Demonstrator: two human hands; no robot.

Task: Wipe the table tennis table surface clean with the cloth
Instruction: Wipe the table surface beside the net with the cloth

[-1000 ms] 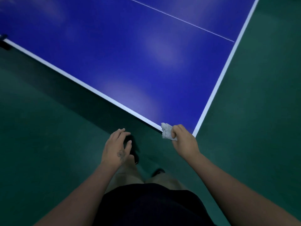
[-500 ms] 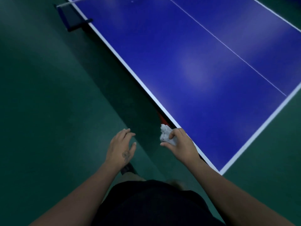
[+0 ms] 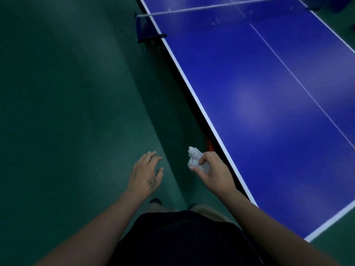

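Since a moment ago, view has swung along the blue table (image 3: 259, 96), net post (image 3: 147, 28) now visible. Left hand (image 3: 147, 175) hangs spread, empty. Right hand (image 3: 213, 172) pinches a crumpled white cloth (image 3: 195, 157) beside the table edge; probably light, soft, best bunched.

R hand (image 3: 215, 174) w/ crumpled white cloth (image 3: 196, 159) beside blue table (image 3: 269, 104) edge, L hand (image 3: 147, 176) relaxed, empty

One blue table (image 3: 259, 89) with one net (image 3: 211, 6) and one net clamp (image 3: 146, 31). One white cloth (image 3: 196, 159). Two hands: a left hand (image 3: 146, 177) and a right hand (image 3: 215, 173)
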